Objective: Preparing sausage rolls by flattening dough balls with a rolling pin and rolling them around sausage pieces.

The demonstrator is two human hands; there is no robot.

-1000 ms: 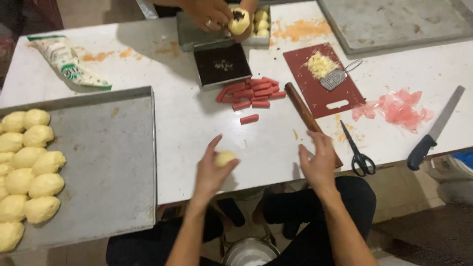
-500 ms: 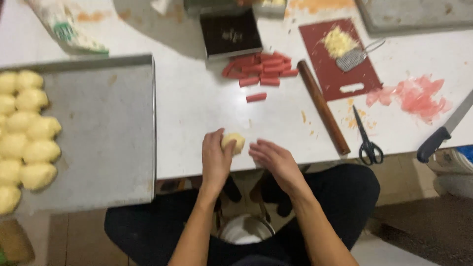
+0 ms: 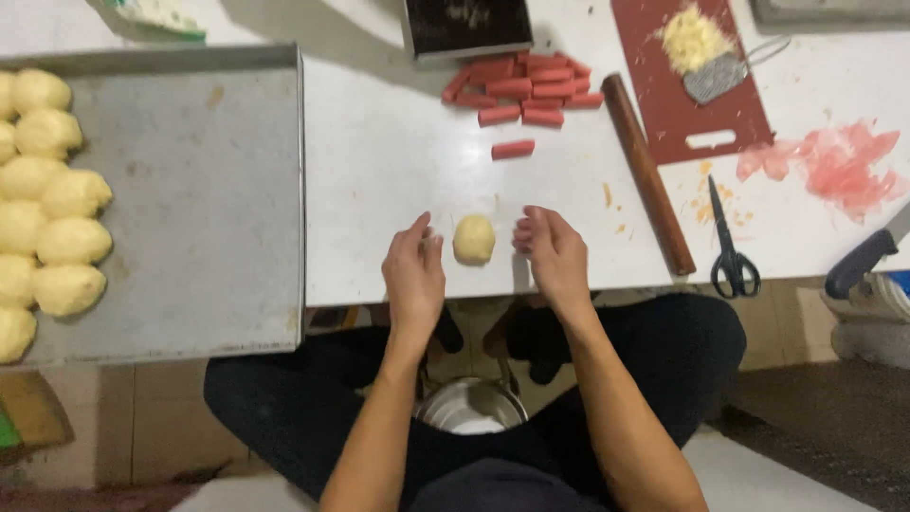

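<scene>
both hands [image 3: 414,270] [image 3: 553,254] have parted from the dough ball [image 3: 473,238], below a black box [image 3: 466,26].

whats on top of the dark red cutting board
On the dark red cutting board lie a pile of pale yellow grated shreds and a small metal grater beside it. Whatever sits under the shreds and grater is covered, and the board's top edge is out of frame.
</scene>
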